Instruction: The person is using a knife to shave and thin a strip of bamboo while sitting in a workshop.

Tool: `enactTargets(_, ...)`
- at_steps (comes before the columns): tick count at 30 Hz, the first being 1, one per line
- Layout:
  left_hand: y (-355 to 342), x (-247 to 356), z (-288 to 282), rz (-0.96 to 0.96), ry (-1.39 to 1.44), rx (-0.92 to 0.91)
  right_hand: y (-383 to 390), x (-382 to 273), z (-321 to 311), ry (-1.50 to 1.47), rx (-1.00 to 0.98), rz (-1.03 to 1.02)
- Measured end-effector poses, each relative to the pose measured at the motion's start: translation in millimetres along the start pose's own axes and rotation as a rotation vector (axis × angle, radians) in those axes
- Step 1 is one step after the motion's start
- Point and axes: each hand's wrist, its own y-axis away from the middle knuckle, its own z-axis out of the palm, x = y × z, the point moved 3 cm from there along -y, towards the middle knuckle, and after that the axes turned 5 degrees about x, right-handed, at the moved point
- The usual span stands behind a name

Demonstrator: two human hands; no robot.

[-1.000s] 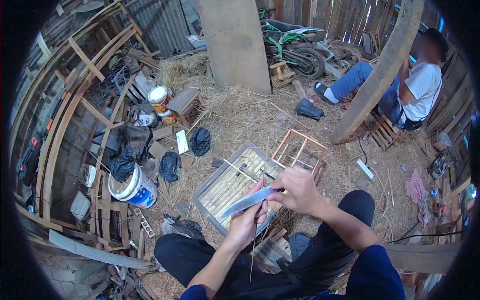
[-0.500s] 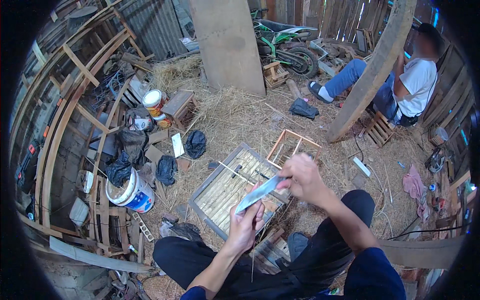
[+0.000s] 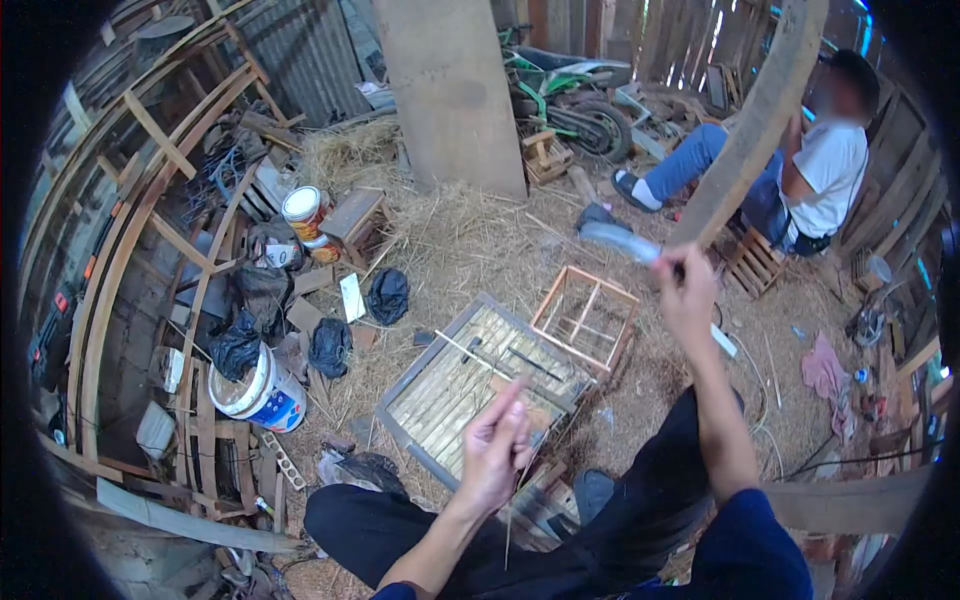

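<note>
My right hand (image 3: 688, 290) is raised at the right, closed round the handle of a knife. The knife's broad pale blade (image 3: 622, 241) points left and is smeared by motion. My left hand (image 3: 494, 452) is closed over the near edge of a low slatted wooden table (image 3: 440, 385), thumb and forefinger pointing up. A thin straw-coloured strip (image 3: 508, 525) hangs below its fingers and seems gripped in them; its upper end is hard to make out. On the table lie a hammer (image 3: 471, 348), a dark thin tool (image 3: 535, 362) and a light stick (image 3: 455, 344).
A wooden frame (image 3: 585, 312) stands beyond the table's right corner. Behind a leaning post (image 3: 750, 130) a person (image 3: 835, 165) sits at the right. A white bucket (image 3: 262, 390), black bags (image 3: 388, 296) and a stool (image 3: 352, 215) stand left; straw covers the floor.
My right hand has swung the knife away from my left hand, out to the right and upward. The left hand has stayed nearly in place, and the blade no longer lies across it.
</note>
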Motion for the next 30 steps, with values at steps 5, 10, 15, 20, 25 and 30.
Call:
enactTargets(5, -8, 14, -6, 0.025, 0.087, 0.115, 45, -49, 15, -0.069, -0.122, -0.265)
enactTargets(10, -12, 7, -2, -0.017, 0.11, 0.059, 67, -81, 27, -0.405, -0.31, -0.436)
enactTargets(15, -10, -3, 1, -0.086, 0.141, 0.032, 76, -90, 31, -0.463, -0.496, -0.453)
enactTargets(20, -6, -11, 0, -0.121, 0.123, 0.01, 69, -88, 28, -0.405, -0.474, -0.554)
enactTargets(25, -9, -7, 2, -0.165, 0.116, -0.009, 64, -73, 31, -0.344, -0.412, -0.589)
enactTargets(30, -13, -4, 4, -0.167, 0.128, 0.029, 53, -64, 27, -0.267, -0.369, -0.535)
